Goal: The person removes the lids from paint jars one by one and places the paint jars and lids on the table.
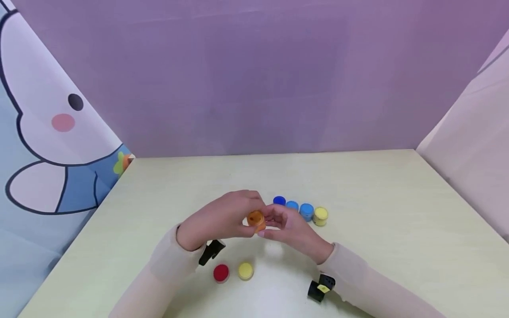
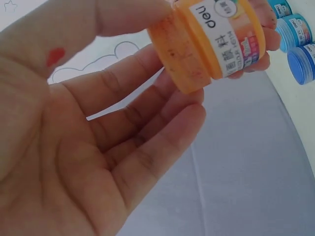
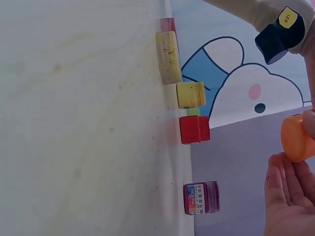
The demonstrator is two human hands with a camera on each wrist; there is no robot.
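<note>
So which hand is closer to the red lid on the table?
Left. The left hand is right above the red lid, gripping the orange jar. The right hand holds the jar too, farther right.

Beyond my fingers I see three blue pots [image 1: 292, 205] and a pale yellow pot [image 1: 320, 216]; nearer than them lie a red lid [image 1: 221, 273] and a yellow lid [image 1: 245, 270].

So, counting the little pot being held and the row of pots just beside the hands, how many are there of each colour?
Orange pot: 1
Blue pots: 3
Yellow pot: 1
Total: 5
</note>
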